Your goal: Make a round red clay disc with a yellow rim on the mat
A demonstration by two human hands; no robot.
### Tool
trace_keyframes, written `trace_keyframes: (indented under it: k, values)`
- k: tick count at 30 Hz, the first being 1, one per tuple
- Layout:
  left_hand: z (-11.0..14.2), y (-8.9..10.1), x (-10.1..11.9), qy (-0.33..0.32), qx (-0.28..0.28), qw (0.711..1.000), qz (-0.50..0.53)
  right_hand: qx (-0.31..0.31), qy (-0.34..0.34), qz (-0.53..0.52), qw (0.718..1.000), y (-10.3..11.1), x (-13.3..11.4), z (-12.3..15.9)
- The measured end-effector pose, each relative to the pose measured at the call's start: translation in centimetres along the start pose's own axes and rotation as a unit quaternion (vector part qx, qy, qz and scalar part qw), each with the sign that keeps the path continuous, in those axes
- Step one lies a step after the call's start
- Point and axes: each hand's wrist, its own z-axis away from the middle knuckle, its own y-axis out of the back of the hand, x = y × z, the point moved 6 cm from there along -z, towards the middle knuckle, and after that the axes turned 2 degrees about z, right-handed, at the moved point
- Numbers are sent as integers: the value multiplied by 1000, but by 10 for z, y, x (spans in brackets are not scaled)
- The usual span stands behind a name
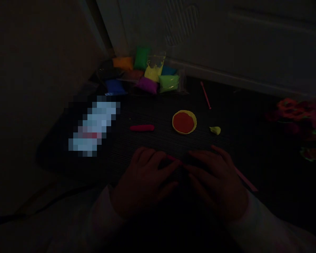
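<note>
Dim light makes much of the dark tabletop hard to read. A thin pink roll of modelling clay [174, 160] lies between my hands. My left hand [144, 175] rests palm down at its left end, index finger and thumb apart and the other fingers bent over the surface. My right hand [217, 177] lies flat with fingers stretched towards the roll's right end, so both ends are partly hidden. Beyond them sits a round clay piece [183, 122], red inside a yellow rim. A thicker pink clay roll [142, 128] is to its left, a small yellow clay lump [215, 130] to its right.
Several bagged clay packs [147, 73] are heaped at the back left. A pink modelling tool [205, 95] lies farther back; a flat pink strip [246, 179] pokes out beside my right wrist. A blurred-out bright screen [94, 126] is at left, colourful flowers [302, 116] at right.
</note>
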Motion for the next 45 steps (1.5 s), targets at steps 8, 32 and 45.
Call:
trace_keyframes:
  k: [8,32,45]
  values:
    - [0,1,4,-19,16,1000,-15,-5,-16,-2,1000,0,3,-1]
    - [-34,9,-23,79,76,994,25,31,-47,-57,997,2,17,-3]
    - [-31,17,-19,0,75,995,69,35,-53,-61,996,1,19,-3]
